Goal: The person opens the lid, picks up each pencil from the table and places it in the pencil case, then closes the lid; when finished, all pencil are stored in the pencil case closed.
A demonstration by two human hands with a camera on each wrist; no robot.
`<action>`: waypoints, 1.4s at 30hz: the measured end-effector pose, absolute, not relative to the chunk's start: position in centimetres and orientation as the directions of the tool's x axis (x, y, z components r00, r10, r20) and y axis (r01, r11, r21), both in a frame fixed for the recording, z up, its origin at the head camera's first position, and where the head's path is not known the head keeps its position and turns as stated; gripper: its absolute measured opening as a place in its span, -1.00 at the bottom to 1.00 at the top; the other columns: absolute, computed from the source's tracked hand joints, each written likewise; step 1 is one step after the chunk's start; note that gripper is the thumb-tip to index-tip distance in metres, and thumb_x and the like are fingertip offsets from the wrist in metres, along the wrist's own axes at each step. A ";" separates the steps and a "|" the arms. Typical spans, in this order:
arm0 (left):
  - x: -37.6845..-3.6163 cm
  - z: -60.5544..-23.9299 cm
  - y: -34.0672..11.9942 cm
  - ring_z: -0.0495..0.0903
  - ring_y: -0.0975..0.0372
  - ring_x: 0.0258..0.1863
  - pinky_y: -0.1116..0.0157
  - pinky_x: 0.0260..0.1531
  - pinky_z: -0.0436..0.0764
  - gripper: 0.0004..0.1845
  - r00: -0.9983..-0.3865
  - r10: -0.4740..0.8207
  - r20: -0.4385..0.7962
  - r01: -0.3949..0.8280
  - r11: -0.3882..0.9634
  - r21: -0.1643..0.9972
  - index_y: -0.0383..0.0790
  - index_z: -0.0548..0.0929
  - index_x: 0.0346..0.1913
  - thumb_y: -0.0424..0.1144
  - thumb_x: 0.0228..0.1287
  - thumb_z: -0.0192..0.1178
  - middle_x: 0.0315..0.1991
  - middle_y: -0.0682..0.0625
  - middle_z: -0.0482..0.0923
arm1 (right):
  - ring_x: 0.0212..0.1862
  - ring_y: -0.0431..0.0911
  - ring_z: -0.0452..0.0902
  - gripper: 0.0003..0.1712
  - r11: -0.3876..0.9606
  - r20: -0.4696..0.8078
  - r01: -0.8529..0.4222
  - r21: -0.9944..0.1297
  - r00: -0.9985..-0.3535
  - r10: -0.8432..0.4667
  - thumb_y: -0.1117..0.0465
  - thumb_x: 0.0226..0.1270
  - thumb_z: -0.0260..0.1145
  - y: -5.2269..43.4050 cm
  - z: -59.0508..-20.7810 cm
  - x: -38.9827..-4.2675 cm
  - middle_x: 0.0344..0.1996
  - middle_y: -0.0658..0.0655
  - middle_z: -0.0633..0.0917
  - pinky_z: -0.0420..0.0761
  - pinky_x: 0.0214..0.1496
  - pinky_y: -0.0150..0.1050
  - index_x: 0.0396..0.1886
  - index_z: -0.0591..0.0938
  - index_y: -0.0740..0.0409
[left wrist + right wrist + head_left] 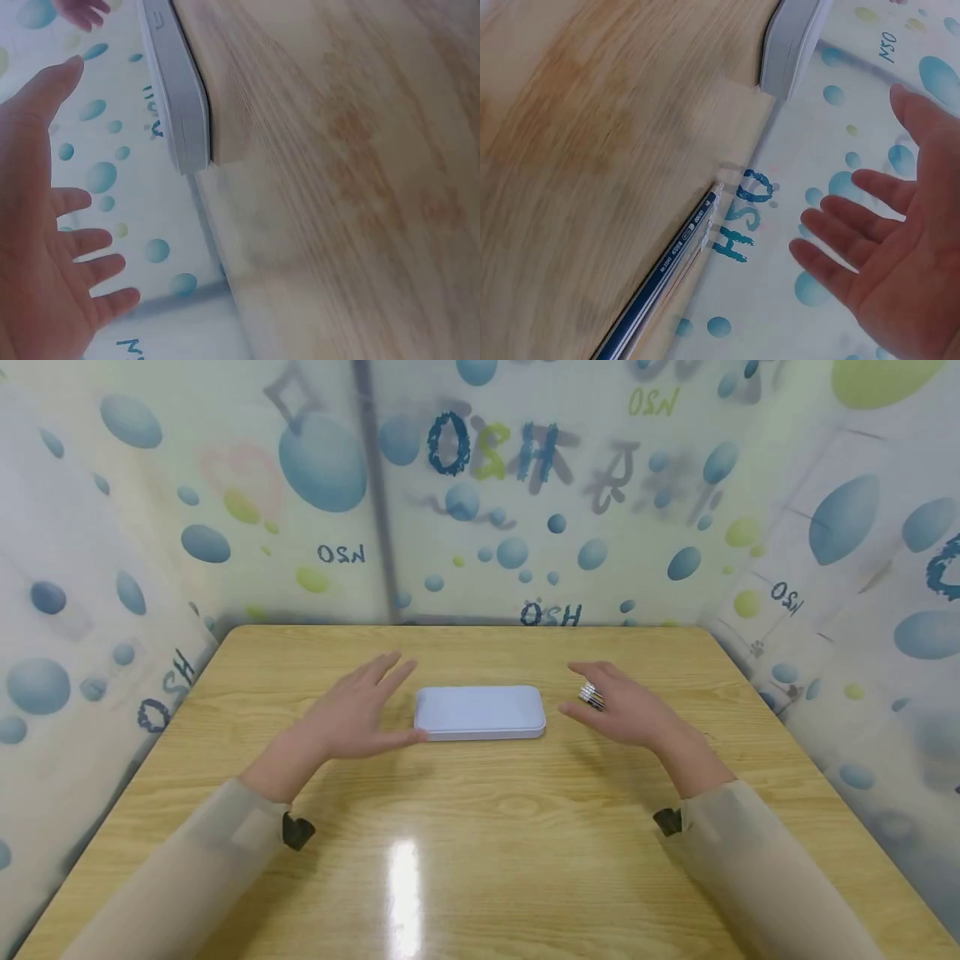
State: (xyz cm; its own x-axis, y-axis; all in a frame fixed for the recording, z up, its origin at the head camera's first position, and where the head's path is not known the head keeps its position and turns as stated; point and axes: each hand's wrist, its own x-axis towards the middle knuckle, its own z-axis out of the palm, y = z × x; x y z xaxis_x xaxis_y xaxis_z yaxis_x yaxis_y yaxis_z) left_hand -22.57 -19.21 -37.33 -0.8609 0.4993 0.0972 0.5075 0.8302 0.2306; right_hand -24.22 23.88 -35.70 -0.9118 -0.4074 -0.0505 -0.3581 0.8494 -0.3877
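Head view: flat pale box [480,712] lies in middle of table [480,827], closer to far edge. Left hand [352,714] open, thumb touching box's left end; right hand [626,706] open, just beside right end, holding nothing. Box looks light, stiff, smooth, maybe slippery; best held by short ends. Table glossy wood.

Left wrist view: left hand [37,247] spread, box [180,97] edge thin.

Right wrist view: right hand [900,247] spread; pencil [664,277] near table [592,150] edge. Bubble-pattern walls [810,247] close around.

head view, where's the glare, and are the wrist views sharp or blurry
Head view: a bright white glare patch sits on the wooden table near the front edge, and the far wall print is smeared. Left wrist view: the table grain is soft, though the white tin case edge reads clearly. Right wrist view: the grain is streaked, and the blue pencil shows ghosted double edges.
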 end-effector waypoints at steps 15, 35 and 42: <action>-26.8 -39.8 -16.8 0.18 -0.25 0.71 -0.25 0.64 0.25 -0.01 -0.760 0.649 -0.035 0.581 0.703 0.410 -0.04 0.27 0.74 0.19 0.40 0.48 0.73 -0.33 0.14 | 0.74 0.28 0.14 -0.16 0.749 -0.142 -0.423 -0.510 -0.817 -0.559 -0.15 0.46 0.54 20.9 -37.9 -27.2 0.74 0.17 0.27 0.25 0.66 0.38 0.66 0.47 -0.25; -27.3 -40.4 -15.0 0.30 -0.26 0.63 -0.22 0.62 0.29 -0.18 -0.758 0.646 -0.093 0.547 0.706 0.451 0.01 0.45 0.66 -0.02 0.39 0.49 0.66 -0.34 0.27 | 0.77 0.21 0.09 -0.24 0.775 -0.249 -0.422 -0.469 -0.779 -0.575 -0.03 0.42 0.60 18.4 -38.9 -28.8 0.77 0.06 0.24 0.16 0.74 0.28 0.57 0.57 -0.41; -27.3 -40.3 -15.0 0.33 -0.24 0.62 -0.21 0.62 0.31 -0.19 -0.779 0.619 -0.105 0.520 0.729 0.445 0.08 0.45 0.66 -0.02 0.39 0.50 0.65 -0.32 0.28 | 0.73 0.16 0.23 -0.25 0.786 -0.244 -0.452 -0.423 -0.778 -0.579 -0.03 0.39 0.62 17.7 -38.3 -29.1 0.73 0.07 0.32 0.29 0.71 0.18 0.55 0.59 -0.37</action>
State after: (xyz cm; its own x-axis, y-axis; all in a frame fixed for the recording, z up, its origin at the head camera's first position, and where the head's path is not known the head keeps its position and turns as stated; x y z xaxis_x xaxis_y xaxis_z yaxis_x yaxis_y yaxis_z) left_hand -27.26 -14.98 -40.30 -0.7787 0.6186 -0.1047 0.5197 0.7294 0.4448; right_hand -29.06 17.70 -38.33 -0.7781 -0.5787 -0.2441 -0.4515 0.7856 -0.4231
